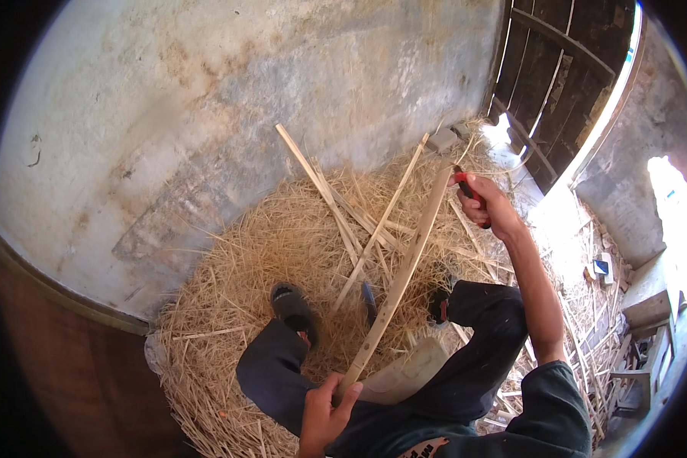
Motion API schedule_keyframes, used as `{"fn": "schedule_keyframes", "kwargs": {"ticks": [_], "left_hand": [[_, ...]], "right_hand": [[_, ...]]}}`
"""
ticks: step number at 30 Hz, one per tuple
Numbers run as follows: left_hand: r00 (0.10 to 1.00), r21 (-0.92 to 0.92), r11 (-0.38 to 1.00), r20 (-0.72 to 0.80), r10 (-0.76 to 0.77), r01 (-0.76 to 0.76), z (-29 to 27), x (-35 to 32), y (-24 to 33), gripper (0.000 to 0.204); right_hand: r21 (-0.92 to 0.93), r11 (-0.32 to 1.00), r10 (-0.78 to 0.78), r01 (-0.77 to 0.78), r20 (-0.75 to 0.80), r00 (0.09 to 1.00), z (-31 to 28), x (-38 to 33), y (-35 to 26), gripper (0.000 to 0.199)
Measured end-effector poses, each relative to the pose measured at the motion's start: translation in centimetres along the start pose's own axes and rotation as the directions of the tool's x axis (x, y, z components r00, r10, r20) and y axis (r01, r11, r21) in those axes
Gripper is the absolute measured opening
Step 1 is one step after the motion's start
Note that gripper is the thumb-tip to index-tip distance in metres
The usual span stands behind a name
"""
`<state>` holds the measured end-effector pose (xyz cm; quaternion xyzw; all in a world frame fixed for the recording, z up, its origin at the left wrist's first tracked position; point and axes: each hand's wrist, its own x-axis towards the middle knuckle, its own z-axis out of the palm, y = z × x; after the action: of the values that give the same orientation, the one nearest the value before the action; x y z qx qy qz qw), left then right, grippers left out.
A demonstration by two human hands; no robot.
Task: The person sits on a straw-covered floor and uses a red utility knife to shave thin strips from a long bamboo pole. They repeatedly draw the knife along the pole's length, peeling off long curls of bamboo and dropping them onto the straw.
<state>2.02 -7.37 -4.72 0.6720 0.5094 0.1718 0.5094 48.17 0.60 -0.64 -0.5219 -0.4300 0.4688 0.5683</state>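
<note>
A long, flat, pale strip of wood or bamboo (401,278) with several dark spots slants across my lap, its far end up and to the right. My left hand (327,412) is closed around the near end, thumb lying along the strip. At the far end my right hand (496,208) grips a small red-and-black-handled tool (466,187). The tool's dark tip is against or very close to the strip's edge; its exact kind is too small to tell. A pale board or block (408,374) lies between my thighs, under the strip.
Straw-like shavings (237,282) cover the floor around my feet. Several split strips (320,183) lean and cross ahead. A dark blue tool (369,298) lies between my shoes. A stained wall (229,91) stands ahead, a plank door (546,76) at far right, and a wooden stool (641,374) at right.
</note>
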Motion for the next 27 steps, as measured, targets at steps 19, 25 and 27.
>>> {"fn": "schedule_keyframes", "kwargs": {"ticks": [19, 25, 27], "left_hand": [[0.970, 0.137, 0.988, -0.219, 0.101, -0.072, -1.5, 2.5, 1.2, 0.022], [0.970, 0.057, 0.993, -0.215, 0.116, -0.106, -1.7, 2.1, 1.0, 0.016], [0.974, 0.066, 0.994, -0.201, 0.103, -0.092, -2.1, 2.2, 0.7, 0.015]], "right_hand": [[-0.899, 0.327, -0.787, 0.292, -0.088, 0.611, 4.6, 2.2, -0.9, 0.051], [-0.776, 0.605, -0.385, 0.180, -0.087, 0.919, 2.3, 2.5, 0.0, 0.037], [-0.701, 0.673, -0.418, 0.238, -0.094, 0.904, 3.1, 1.6, 0.2, 0.032]]}}
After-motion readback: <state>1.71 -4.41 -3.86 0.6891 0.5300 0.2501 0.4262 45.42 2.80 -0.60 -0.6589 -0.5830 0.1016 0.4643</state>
